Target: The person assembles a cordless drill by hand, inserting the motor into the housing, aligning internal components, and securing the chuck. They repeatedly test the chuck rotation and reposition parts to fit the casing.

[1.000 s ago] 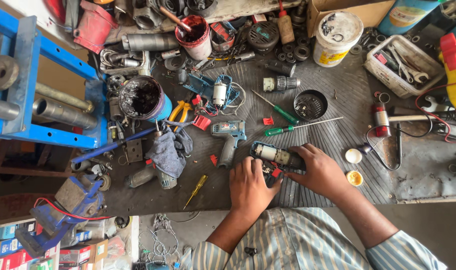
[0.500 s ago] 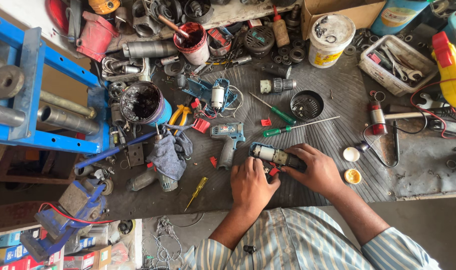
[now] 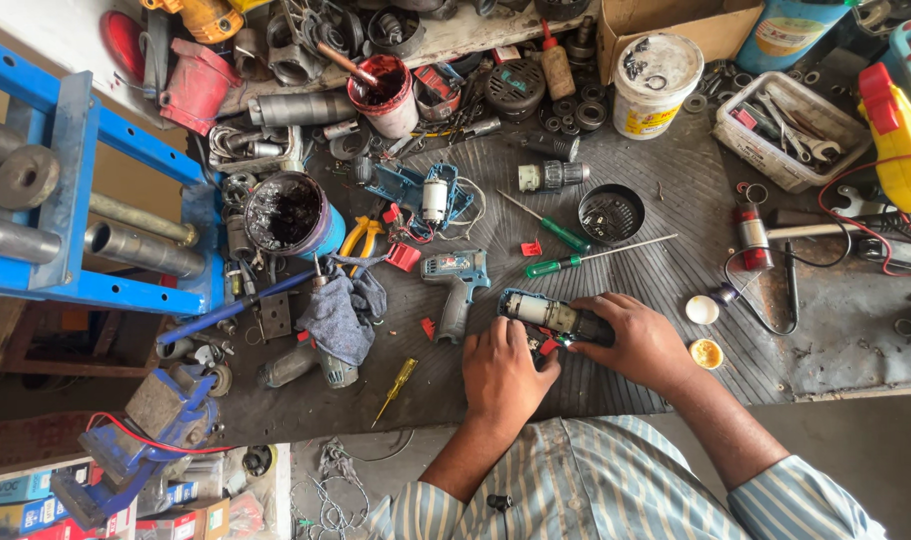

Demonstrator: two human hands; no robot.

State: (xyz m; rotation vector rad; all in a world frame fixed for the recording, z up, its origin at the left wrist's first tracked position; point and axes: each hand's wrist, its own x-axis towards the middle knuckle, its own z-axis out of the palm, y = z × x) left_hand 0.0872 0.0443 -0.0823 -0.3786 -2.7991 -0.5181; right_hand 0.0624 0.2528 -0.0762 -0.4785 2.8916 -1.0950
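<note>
The drill motor, a stubby part with a pale front end and a dark body, lies on the ribbed dark tabletop right between my hands. My right hand wraps over its dark rear end and pins it down, fingers closed around it. My left hand sits just beside it on the near side, fingers curled with the tips touching small red and teal bits under the motor; I cannot tell whether those fingers actually pinch anything. The two hands are close together, almost touching at the thumbs.

Just past my left hand lies a teal drill shell, its handle pointing back toward me. Beyond my right hand a green-handled screwdriver lies with its long shaft pointing away to the right, and a second green screwdriver lies a little farther out. A round black cap sits farther still. To the right of my right hand are two small round lids, one white and one yellow. Well off to the left of my left hand a yellow tester screwdriver lies near the table edge, with a grey rag beyond it.
</note>
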